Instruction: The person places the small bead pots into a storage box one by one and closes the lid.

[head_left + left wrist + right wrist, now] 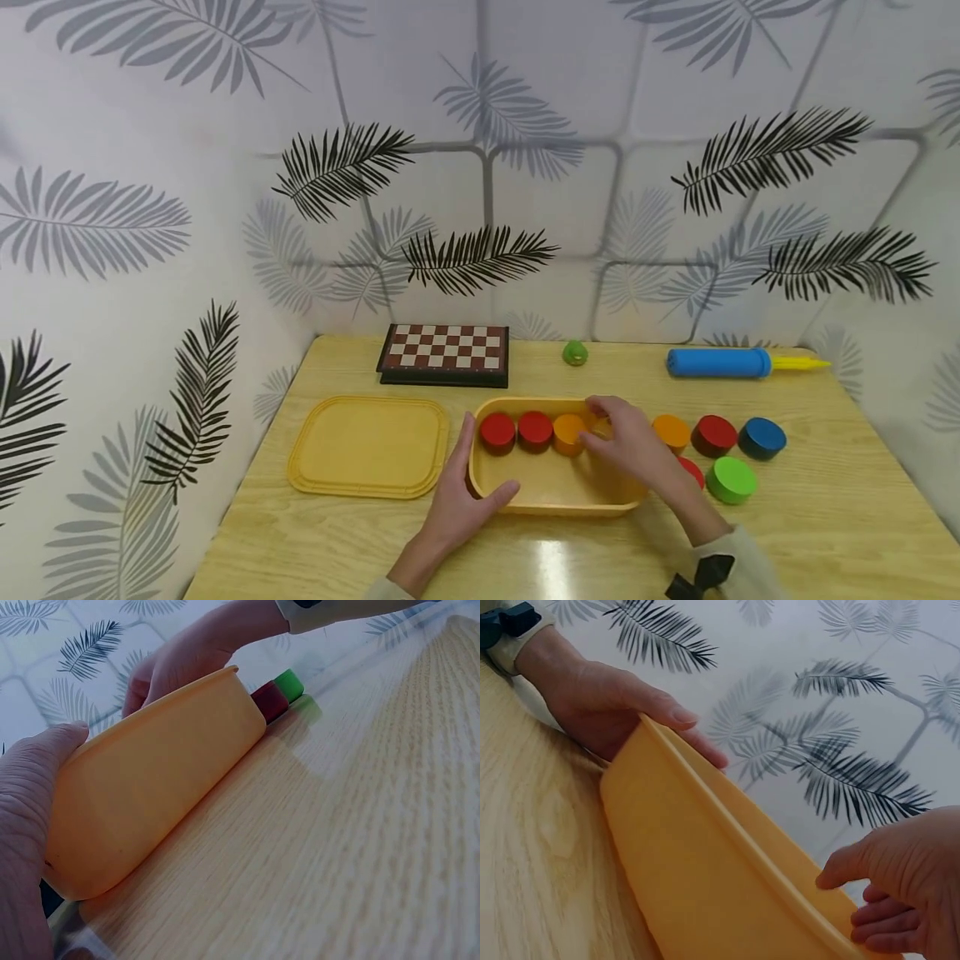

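A yellow-orange plastic bin (555, 506) stands in front of me, and my left hand (459, 500) grips its left end. The left thumb lies over the front rim, the fingers along the outside wall. In the right wrist view the left hand (604, 705) wraps the bin's far corner. Inside, two red round blocks (497, 433) and an orange round block (567, 434) line the back wall. My right hand (633, 442) reaches over the bin's right end, thumb tip right at the orange block. In the right wrist view its thumb and fingers stand apart, with nothing visible between them.
Right of the bin lie more round blocks: orange (672, 432), dark red (714, 436), blue (762, 438), green (732, 480) and a partly hidden red one (692, 472). A yellow lid (367, 446), checkered board (446, 348), small green toy (575, 352) and blue pump (716, 362) surround it.
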`<state>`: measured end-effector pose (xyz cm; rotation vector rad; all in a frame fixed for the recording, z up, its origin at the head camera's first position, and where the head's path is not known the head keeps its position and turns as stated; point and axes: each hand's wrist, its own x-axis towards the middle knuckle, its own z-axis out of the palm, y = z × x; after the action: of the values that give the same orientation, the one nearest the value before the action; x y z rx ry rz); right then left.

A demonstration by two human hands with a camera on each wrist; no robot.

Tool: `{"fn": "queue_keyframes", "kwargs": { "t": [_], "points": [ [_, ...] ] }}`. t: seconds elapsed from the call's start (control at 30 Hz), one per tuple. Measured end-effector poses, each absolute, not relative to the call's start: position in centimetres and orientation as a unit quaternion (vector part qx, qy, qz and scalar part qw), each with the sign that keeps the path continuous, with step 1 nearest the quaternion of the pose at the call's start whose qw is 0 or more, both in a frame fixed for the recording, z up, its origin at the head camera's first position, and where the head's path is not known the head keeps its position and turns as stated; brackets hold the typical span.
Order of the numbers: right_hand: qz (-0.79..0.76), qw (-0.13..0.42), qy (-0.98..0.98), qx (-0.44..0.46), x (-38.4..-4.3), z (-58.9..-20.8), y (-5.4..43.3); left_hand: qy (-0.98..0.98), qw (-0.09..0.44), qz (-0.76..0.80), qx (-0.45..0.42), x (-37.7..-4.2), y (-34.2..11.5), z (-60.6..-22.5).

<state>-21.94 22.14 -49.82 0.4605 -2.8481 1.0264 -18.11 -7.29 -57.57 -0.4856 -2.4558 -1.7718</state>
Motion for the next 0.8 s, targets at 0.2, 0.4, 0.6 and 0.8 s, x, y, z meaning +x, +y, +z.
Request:
{"fn": "queue_keyframes", "kwargs": {
  "t": [0.2, 0.4, 0.6, 0.8],
  "points": [
    [0.375, 0.113, -0.906, 0.164, -21.5, -50.0, 24.7, -0.8, 0.04, -0.577, -0.162, -18.3, -7.2, -57.7],
    [0.368, 0.165, -0.904, 0.138, -21.1, -49.8, 27.7, -0.799, 0.037, -0.579, -0.159, -18.3, -7.2, -57.7],
    [0.364, 0.179, -0.909, 0.093, -20.6, -50.2, 31.7, -0.798, 0.035, -0.58, -0.158, -18.3, -7.2, -57.7],
    [0.376, 0.19, -0.906, 0.042, -19.7, -50.4, 35.1, -0.796, 0.034, -0.583, -0.159, -18.4, -7.2, -57.8]
  ]
}}
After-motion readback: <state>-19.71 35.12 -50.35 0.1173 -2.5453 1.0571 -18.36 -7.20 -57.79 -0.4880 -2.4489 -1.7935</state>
